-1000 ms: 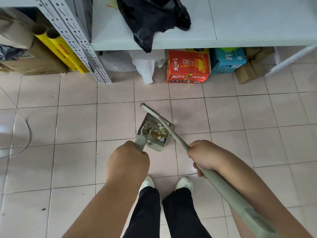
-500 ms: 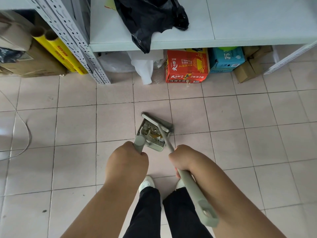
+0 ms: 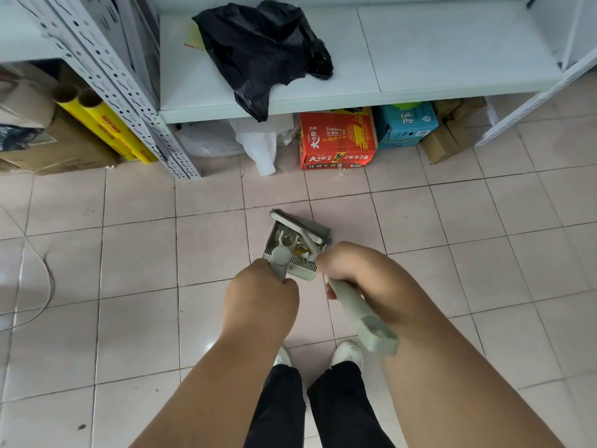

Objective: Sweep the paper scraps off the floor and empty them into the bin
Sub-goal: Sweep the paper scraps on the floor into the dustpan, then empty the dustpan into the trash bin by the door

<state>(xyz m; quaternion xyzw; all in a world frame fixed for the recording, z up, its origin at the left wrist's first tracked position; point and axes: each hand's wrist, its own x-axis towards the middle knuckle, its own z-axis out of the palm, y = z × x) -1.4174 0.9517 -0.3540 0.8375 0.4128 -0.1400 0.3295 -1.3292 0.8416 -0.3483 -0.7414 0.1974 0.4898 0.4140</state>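
Both your hands are curled tight: your left hand (image 3: 261,294) grips the upright dustpan handle (image 3: 280,260), and your right hand (image 3: 361,273) is wrapped round the broom handle (image 3: 358,310), low on the shaft with the butt end sticking out near you.

Working from big to small: the tiled floor (image 3: 139,260) runs out to a pale shelf (image 3: 420,56) at the far side, with a black bag (image 3: 265,50) on it and a red box (image 3: 337,139) and a blue box (image 3: 407,124) underneath. No bin is in view. Just past your hands, the dustpan (image 3: 274,244) stands on the floor with the broom head (image 3: 298,226) lying across its far mouth. The paper scraps (image 3: 298,248) sit inside the pan, small and partly hidden by the handles.

The risk, as I judge it, is spilling. Lift the pan with its mouth tilted down, or pull the broom head away too quickly, and the light scraps could slide or flick back onto the tiles. Carrying it while searching for the bin adds sway.
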